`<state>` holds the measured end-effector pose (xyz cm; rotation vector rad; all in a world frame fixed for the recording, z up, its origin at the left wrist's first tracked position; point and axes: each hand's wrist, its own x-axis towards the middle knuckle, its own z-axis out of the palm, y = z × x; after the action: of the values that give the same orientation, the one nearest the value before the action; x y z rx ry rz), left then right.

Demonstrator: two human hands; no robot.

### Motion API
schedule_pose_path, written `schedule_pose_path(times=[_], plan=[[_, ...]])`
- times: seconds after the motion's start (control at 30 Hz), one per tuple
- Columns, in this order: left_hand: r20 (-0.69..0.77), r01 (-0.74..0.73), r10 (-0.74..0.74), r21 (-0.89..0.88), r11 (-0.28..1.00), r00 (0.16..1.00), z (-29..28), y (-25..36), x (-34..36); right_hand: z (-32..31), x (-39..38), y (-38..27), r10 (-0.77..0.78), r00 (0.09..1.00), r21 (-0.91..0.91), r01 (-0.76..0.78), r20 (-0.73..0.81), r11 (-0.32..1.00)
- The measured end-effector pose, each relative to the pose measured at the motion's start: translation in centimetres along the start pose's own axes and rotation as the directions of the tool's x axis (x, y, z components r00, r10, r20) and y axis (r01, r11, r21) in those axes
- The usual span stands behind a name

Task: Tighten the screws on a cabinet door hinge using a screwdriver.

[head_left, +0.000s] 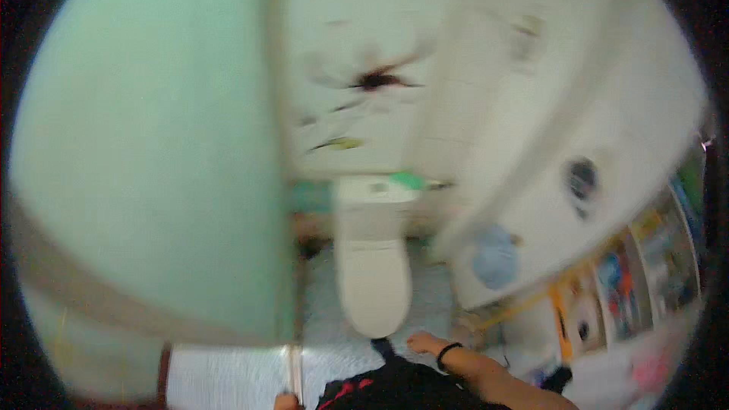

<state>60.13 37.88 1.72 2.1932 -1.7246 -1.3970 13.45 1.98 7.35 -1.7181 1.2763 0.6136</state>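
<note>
One white toilet (375, 281), long axis running ahead, lies forward and left of the right hand (428, 344), which is nearer than the left hand (287, 401); whether either is clenched or released cannot be told.

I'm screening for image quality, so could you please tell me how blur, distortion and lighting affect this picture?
Head view: blur throughout, with the right hand indistinct and the shelf items unidentifiable; head view: fisheye distortion bows the green panel along its lower edge; head view: pale light without crisp shadows, black around the rim.
</note>
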Motion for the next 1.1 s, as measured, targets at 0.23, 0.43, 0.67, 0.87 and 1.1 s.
schedule_pose_path(times=[0.23, 0.43, 0.67, 0.87, 1.1], plan=[[-0.168, 0.310, -0.361, -0.269, 0.912, 0.917, 9.7, 3.0, -7.3, -1.6, 3.2, -12.2, -0.364, 0.902, -0.409, 0.429, 0.231, 0.805], [-0.067, 0.476, -0.596, -0.534, 0.699, 0.800, 12.9, 6.5, -14.1, 3.5, 4.9, -19.3, -0.204, 0.871, -0.594, 0.460, 0.447, 0.660], [0.225, 0.220, -0.828, -0.967, -0.126, 0.513, 12.9, 8.1, -19.5, 11.7, 4.6, -28.8, -0.243, 0.805, -0.579, 0.567, 0.542, 0.586], [0.173, 0.012, -0.883, -0.982, -0.186, 0.437, 11.1, 6.9, -20.5, 17.0, 1.8, -38.6, -0.479, 0.615, -0.439, 0.786, 0.626, 0.436], [0.211, 0.014, -0.884, -0.974, -0.226, 0.418, 4.2, 3.9, -20.9, 22.0, 5.6, -47.6, -0.540, 0.526, -0.446, 0.849, 0.658, 0.283]])
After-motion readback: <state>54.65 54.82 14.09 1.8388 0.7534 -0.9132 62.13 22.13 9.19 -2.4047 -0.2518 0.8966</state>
